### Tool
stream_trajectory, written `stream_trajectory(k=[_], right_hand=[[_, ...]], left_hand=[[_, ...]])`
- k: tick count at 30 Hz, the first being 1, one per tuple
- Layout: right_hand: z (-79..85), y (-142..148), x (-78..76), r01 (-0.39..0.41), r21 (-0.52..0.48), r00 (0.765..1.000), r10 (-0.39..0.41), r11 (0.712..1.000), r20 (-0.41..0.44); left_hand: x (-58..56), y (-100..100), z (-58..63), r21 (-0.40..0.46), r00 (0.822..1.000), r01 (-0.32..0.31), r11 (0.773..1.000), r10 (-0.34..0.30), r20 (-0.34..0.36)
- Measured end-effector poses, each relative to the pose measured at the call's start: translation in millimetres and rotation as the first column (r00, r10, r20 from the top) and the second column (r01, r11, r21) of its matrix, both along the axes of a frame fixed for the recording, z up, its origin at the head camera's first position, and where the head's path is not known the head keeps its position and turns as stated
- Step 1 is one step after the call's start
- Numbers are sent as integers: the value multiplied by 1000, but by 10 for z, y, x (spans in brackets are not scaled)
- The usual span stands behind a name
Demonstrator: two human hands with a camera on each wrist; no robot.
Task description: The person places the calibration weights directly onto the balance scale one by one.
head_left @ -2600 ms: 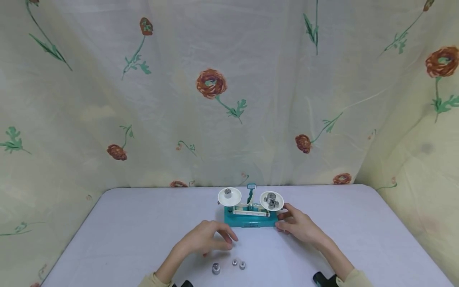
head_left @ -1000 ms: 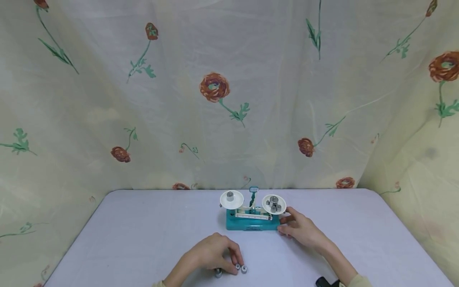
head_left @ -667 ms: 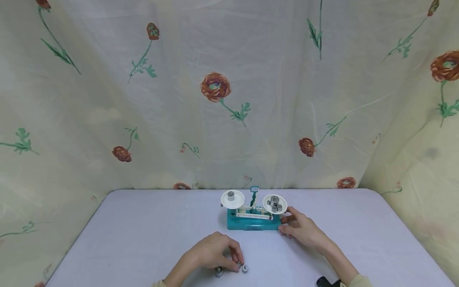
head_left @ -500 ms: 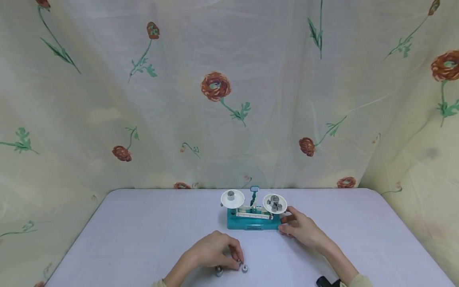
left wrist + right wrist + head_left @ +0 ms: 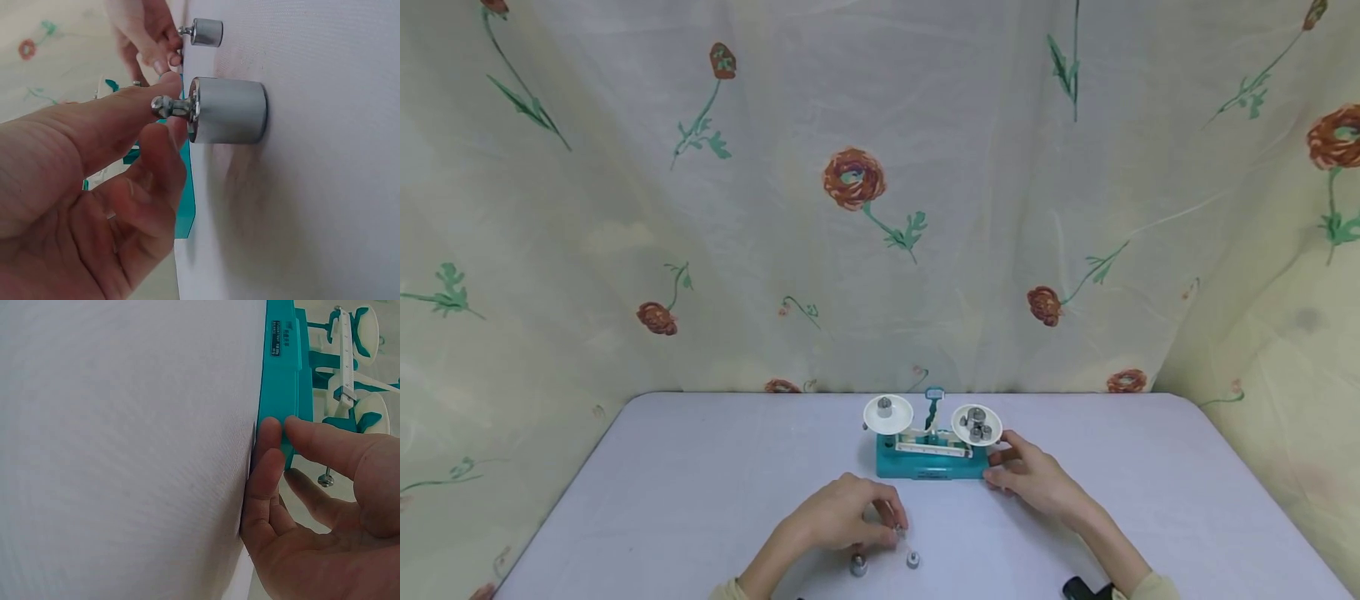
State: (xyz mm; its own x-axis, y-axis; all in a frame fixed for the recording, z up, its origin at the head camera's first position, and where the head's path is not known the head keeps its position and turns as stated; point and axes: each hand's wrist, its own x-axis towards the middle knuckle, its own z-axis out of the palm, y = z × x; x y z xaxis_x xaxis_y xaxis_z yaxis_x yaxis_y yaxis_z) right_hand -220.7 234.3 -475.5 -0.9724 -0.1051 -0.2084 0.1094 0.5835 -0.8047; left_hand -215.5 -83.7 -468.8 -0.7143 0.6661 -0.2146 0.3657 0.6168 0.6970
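Note:
A teal balance scale (image 5: 932, 467) stands at the table's far side. Its left pan (image 5: 876, 423) bears one metal weight (image 5: 885, 407), the right pan (image 5: 958, 435) several. My left hand (image 5: 846, 512) pinches a small metal weight (image 5: 899, 529) just above the table; in the left wrist view the fingers hide it. Below that hand a larger weight (image 5: 858, 566) stands upright, also seen large in the left wrist view, and a small weight (image 5: 913, 559) stands to its right. With thumb and fingers, my right hand (image 5: 1037, 479) grips the right end of the scale's base (image 5: 281, 375).
A pale cloth covers the table (image 5: 715, 467). Behind it hangs a flowered curtain (image 5: 970, 208). A black strap piece (image 5: 1078, 588) shows at the right wrist. The scale's ruler beam (image 5: 345, 350) faces the person.
My left hand came down to the weights, took the smallest one between thumb and finger, and lifted it slightly toward the scale. The right hand stays at the base.

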Motion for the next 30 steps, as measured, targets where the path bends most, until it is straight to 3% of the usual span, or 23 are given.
stream_trajectory(k=[4, 16, 30], right_hand=[[-2, 5, 1, -5, 1, 1000, 5, 1000, -2], [-4, 2, 5, -8, -8, 1000, 8, 1000, -5], [3, 6, -4, -10, 1, 1000, 10, 1000, -9]], left_hand=[[49, 4, 116, 23, 1000, -10, 1000, 9, 8], [62, 24, 186, 91, 996, -89, 992, 91, -9], [26, 7, 218, 206, 991, -91, 974, 108, -74]])
